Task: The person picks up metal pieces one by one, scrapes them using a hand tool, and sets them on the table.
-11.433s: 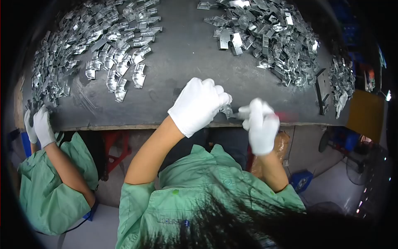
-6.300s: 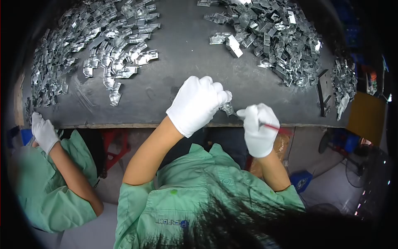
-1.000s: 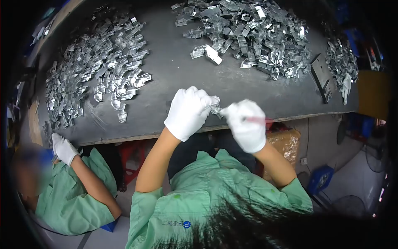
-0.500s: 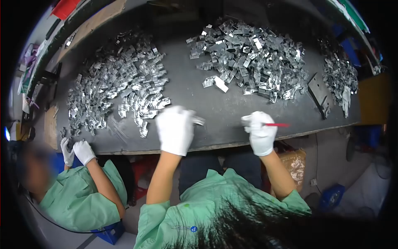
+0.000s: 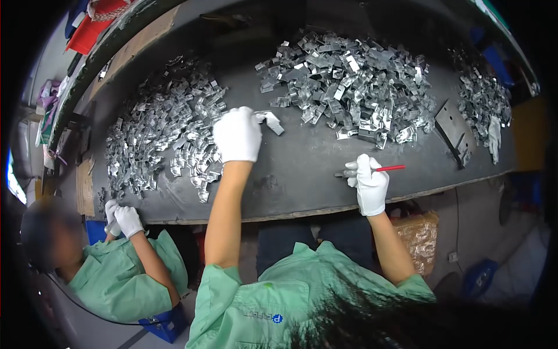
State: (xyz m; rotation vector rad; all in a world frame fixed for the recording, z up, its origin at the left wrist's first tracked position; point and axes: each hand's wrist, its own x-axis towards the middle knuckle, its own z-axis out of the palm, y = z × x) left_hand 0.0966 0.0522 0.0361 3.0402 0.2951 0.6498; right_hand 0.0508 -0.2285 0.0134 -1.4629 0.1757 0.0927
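Note:
My left hand (image 5: 237,135), in a white glove and slightly blurred, is over the table beside the left pile. Its fingertips are closed at a small bent sheet-metal piece (image 5: 272,123), which sticks out to the right. Lower right, my gloved right hand (image 5: 371,183) is closed around a thin red rod like a pen or tool handle (image 5: 390,168). A small dark grey thing (image 5: 345,173) pokes out from the left side of that hand; its kind is unclear. Loose metal pieces form a left pile (image 5: 168,128) and a larger pile (image 5: 354,81) at the back.
A metal plate bracket (image 5: 454,131) stands on the dark table (image 5: 285,192) at right. Beyond it lie another pile of pieces (image 5: 479,96) and a white glove (image 5: 494,139). At lower left sits a co-worker in a green shirt (image 5: 122,279), gloved hands (image 5: 125,221) at the table edge.
My left hand has moved away from me, up the table. Two pieces by the back pile's left edge have gone from there. My right hand stays almost in place with the red rod.

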